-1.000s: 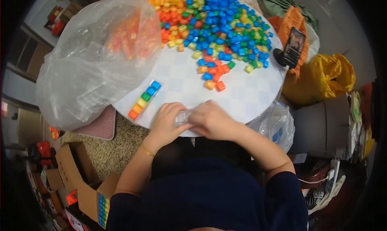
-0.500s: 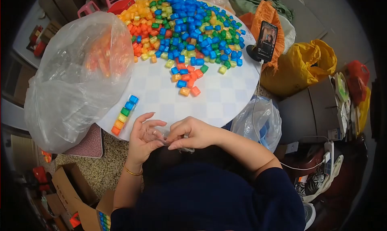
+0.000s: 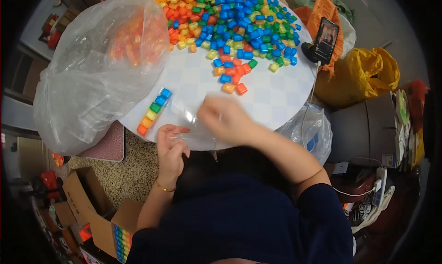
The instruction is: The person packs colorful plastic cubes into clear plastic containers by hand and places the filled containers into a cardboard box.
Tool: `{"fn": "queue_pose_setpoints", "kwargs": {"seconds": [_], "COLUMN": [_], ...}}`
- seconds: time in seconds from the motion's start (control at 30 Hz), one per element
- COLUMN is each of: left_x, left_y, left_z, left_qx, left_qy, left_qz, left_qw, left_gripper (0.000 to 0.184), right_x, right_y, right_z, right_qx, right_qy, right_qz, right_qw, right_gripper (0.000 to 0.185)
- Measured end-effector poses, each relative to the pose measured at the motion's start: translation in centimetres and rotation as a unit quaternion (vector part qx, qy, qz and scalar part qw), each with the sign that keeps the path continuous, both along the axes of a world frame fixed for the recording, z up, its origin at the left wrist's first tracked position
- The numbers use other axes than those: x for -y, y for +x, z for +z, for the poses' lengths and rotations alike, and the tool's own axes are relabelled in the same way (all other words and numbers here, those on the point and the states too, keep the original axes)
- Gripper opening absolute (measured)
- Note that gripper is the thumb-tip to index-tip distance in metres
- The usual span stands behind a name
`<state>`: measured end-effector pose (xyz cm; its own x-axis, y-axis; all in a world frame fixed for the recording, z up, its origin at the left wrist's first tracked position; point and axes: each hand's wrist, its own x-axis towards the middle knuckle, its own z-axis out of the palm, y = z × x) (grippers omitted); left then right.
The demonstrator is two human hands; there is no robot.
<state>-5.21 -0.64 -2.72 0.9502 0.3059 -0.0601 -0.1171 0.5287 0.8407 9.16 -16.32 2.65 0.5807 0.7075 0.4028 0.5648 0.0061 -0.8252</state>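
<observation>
At the table's near edge my left hand (image 3: 171, 149) pinches one end of a clear plastic film (image 3: 191, 126). My right hand (image 3: 225, 119), blurred by motion, is closed at the film's other side; its fingertips are smeared, so its hold cannot be made out. Left of the film, a slanted row of cubes (image 3: 154, 108) lies on the table in blue, green, yellow, orange and red. Beyond my hands, loose coloured cubes (image 3: 239, 29) form a large heap, with a small cluster of red, orange and blue ones nearer.
A big translucent bag (image 3: 83, 89) with orange-red pieces covers the table's left side. A phone on a stand (image 3: 326, 40) is at the right edge, near a yellow bag (image 3: 363, 77). Cardboard boxes (image 3: 101, 231) stand at lower left, one holding coloured cubes.
The clear film, bunched between my hands before, is now spread out. My right hand has moved up and away from my left hand. The camera view has also shifted.
</observation>
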Motion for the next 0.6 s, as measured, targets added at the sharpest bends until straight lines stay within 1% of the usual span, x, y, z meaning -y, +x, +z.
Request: {"fn": "queue_pose_setpoints", "kwargs": {"seconds": [0.03, 0.07, 0.1, 0.13, 0.17, 0.2, 0.23, 0.27, 0.33, 0.37, 0.43, 0.47, 0.53, 0.57, 0.6], "left_x": [0.7, 1.5, 2.2, 1.9, 1.4, 1.1, 1.0, 1.0, 1.0, 0.7, 0.7, 0.8, 2.2, 2.6, 2.6], "left_y": [0.3, 0.6, 0.8, 0.5, 0.5, 0.5, 0.6, 0.9, 1.7, 2.3, 2.5, 2.7, 2.7, 2.8, 2.8], "left_z": [0.5, 1.0, 1.7, 1.9, 2.1, 2.2, 2.7, 2.8, 2.9, 2.1, 0.9, 0.6, 2.1, 2.6, 2.4], "left_qx": [-0.046, -0.093, -0.084, -0.086, -0.066, -0.048, -0.019, -0.024, 0.058, 0.102, 0.105, 0.111, 0.107, 0.104, 0.105], "left_qy": [0.101, 0.199, 0.237, 0.238, 0.425, 0.593, 0.674, 0.672, 0.732, 0.708, 0.704, 0.698, 0.698, 0.698, 0.699], "left_qz": [0.023, 0.045, 0.042, 0.046, 0.043, 0.038, 0.075, 0.079, 0.004, -0.048, -0.062, -0.081, -0.082, -0.079, -0.076], "left_qw": [0.994, 0.974, 0.967, 0.966, 0.902, 0.803, 0.735, 0.736, 0.678, 0.697, 0.7, 0.703, 0.703, 0.704, 0.704], "left_gripper": [0.058, 0.061, 0.056, 0.056, 0.051, 0.046, 0.039, 0.039, 0.039, 0.033, 0.03, 0.027, 0.025, 0.022, 0.022], "right_x": [-0.8, -1.5, -1.6, -0.6, 0.7, 2.0, 3.2, 4.0, 4.9, 5.0, 4.9, 4.3, 2.5, 2.0, 1.6], "right_y": [1.9, 4.4, 5.9, 6.1, 6.8, 6.9, 6.4, 6.3, 5.4, 5.0, 4.6, 4.3, 3.3, 3.4, 3.6], "right_z": [0.0, -0.1, -0.3, -0.3, -0.2, -0.7, -1.8, -3.0, -5.2, -5.3, -4.9, -4.5, -4.0, -4.3, -4.3], "right_qx": [0.016, 0.071, 0.125, 0.149, 0.177, 0.187, 0.195, 0.196, 0.122, 0.122, 0.144, 0.144, 0.222, 0.209, 0.212], "right_qy": [-0.002, 0.006, 0.012, -0.021, -0.053, -0.082, -0.112, -0.112, -0.264, -0.263, -0.163, -0.161, -0.157, -0.203, -0.201], "right_qz": [-0.095, -0.176, -0.256, -0.28, -0.301, -0.315, -0.329, -0.323, -0.285, -0.282, -0.243, -0.244, -0.231, -0.244, -0.243], "right_qw": [0.995, 0.982, 0.958, 0.948, 0.935, 0.927, 0.917, 0.919, 0.914, 0.914, 0.945, 0.945, 0.934, 0.925, 0.925], "right_gripper": [0.017, 0.021, 0.025, 0.029, 0.032, 0.031, 0.031, 0.031, 0.03, 0.03, 0.027, 0.027, 0.028, 0.032, 0.032]}}
